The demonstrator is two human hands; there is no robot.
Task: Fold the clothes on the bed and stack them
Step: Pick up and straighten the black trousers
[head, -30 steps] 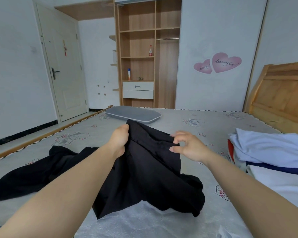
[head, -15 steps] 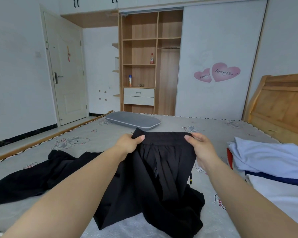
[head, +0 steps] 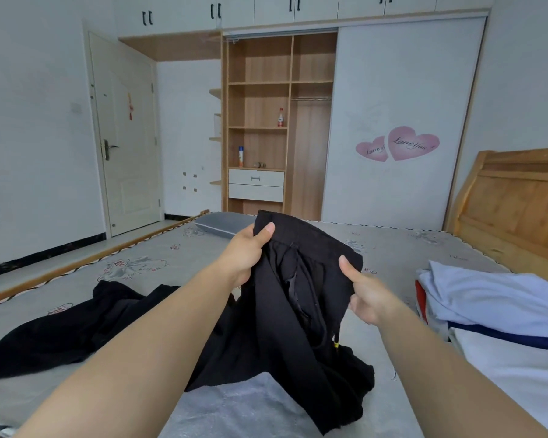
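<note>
A: Head view. Where is the garment?

B: Black garment point(head: 293, 314), held up over the bed point(head: 393, 248), waistband end uppermost and tilted, higher on the left. Its lower part droops onto the mattress in a loose heap near the front.

A: Left hand?

B: Left hand point(head: 246, 256) grips the upper left corner of the waistband; thumb lies flat on the front of the cloth, fingers curled behind it.

A: Right hand?

B: Right hand point(head: 366, 295) pinches the lower right end of the waistband, thumb on top, fingers tucked under the fabric.

A: Other clothes?

B: A second black garment point(head: 60, 330) lies spread flat on the bed to the left, its near edge running under the left forearm. On the right side, a pile of clothes point(head: 494, 308): pale blue piece on top, a dark blue band and white beneath, a bit of red at its left edge.

A: Beyond the bed?

B: Grey tray point(head: 222, 226) at the far edge of the mattress, just behind the left hand. Wooden headboard point(head: 519, 210) at right. Open wardrobe point(head: 266, 121) against the far wall; white door point(head: 127, 137) left of it, closed.
</note>
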